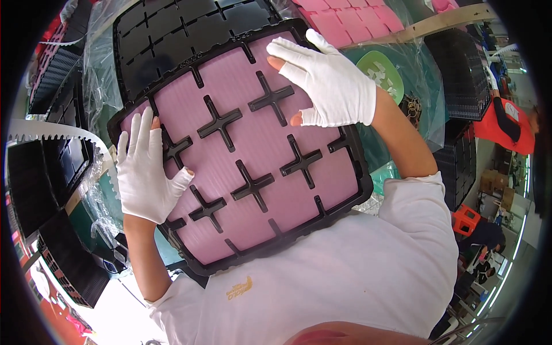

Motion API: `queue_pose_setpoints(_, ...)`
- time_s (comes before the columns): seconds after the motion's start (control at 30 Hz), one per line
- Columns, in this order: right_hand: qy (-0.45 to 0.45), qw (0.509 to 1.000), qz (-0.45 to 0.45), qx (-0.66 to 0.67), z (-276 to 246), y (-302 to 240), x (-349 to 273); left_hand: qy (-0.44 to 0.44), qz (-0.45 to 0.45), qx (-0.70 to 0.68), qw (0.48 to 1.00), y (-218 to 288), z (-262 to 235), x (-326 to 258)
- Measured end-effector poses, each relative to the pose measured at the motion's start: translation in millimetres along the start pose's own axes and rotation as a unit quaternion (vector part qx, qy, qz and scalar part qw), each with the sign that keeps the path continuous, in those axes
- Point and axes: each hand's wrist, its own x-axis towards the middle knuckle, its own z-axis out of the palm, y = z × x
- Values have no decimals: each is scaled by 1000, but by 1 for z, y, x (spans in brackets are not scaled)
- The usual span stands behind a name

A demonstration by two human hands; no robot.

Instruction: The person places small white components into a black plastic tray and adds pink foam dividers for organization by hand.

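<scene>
A black plastic tray [362, 167] lies tilted in front of me, close against my shirt. Smooth pink material [261, 144] fills its compartments, and black cross-shaped dividers [253, 187] stand out between them. My left hand [146, 178], in a white glove with bare thumb and index tips, rests open along the tray's left edge, fingers pointing away from me. Gloved the same way, my right hand [333, 86] is spread over the far right part of the tray, thumb and index apart. Nothing is held in either hand. Whether the right palm touches the tray, I cannot tell.
Beyond lies another black tray [167, 34], with pink sheets [351, 23] at its right. A light green bowl [362, 62] holding small white pieces stands past my right wrist. Stacked black trays [454, 75] rise at right, near a person in a red vest [509, 126].
</scene>
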Motion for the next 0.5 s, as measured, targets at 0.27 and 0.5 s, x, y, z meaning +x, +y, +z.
queue_pose_setpoints(0.27,243,947,163,136,-25,-14,-34,126,-5,-120,985,6,-1,0)
queue_pose_setpoints(0.5,226,874,355,243,-31,-81,-122,194,231,-124,945,46,-16,101)
